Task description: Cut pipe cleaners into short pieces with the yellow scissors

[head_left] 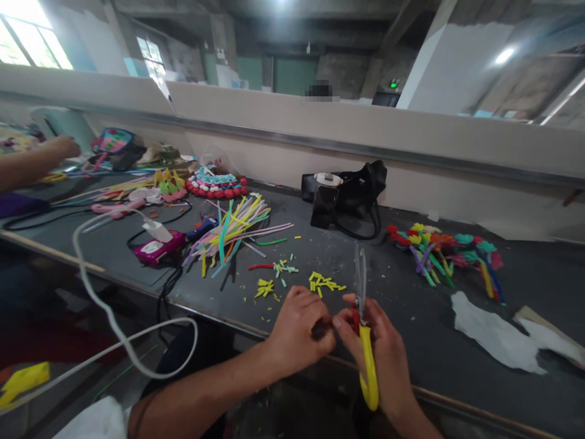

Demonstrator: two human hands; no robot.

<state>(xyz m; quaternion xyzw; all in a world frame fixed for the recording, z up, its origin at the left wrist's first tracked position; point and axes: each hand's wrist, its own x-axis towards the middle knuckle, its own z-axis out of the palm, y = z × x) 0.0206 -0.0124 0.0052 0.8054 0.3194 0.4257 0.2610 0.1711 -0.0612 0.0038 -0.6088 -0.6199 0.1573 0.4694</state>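
right hand point(384, 353) clamped on yellow-handled scissors point(364, 323), blades up, lower centre | left hand point(299, 329) pinches a small dark piece point(320, 329) against them for steadiness | cut yellow bits point(325, 283) beyond on surface point(402, 292) | pipe-cleaner bundle point(235, 231) mid-left | black bag point(351, 195) farther back

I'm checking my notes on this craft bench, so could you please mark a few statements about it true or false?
1. The right hand holds scissors with yellow handles. True.
2. The scissor blades point down at the person's lap. False: they point up and away, over the table.
3. The left hand rests on the black bag. False: it is close to the right hand, pinching something small and dark.
4. Short yellow cut pieces lie on the table beyond the hands. True.
5. The bundle of coloured stems lies right of the bag. False: it lies left of it.
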